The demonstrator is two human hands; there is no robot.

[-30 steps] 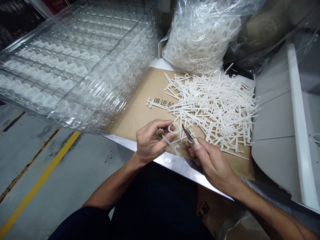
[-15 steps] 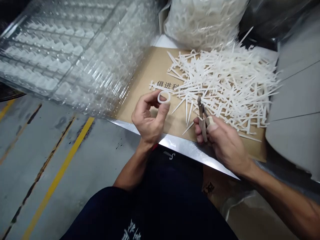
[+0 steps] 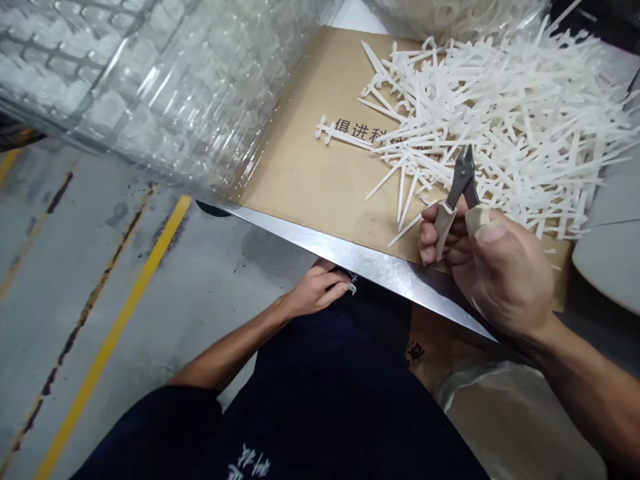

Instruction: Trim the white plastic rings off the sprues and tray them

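Note:
In my right hand is a pair of nippers with pale handles. Its jaws point up and away over the edge of a heap of white plastic sprues. Below the table edge, over my dark-clothed lap, is my left hand. Its fingers are bent together, with the tips at a small white hooked plastic piece; part of the hand is hidden by the table edge. The white ring seen before is out of sight.
Clear plastic trays of white parts stand on the left. Brown cardboard with printed characters covers the table, which has a metal edge. A clear bag of rings is at the back. A pale rounded surface lies right.
My left hand has dropped from above the cardboard to below the table edge, and the white ring no longer shows. The nippers have moved right in the view and their handles are spread wider.

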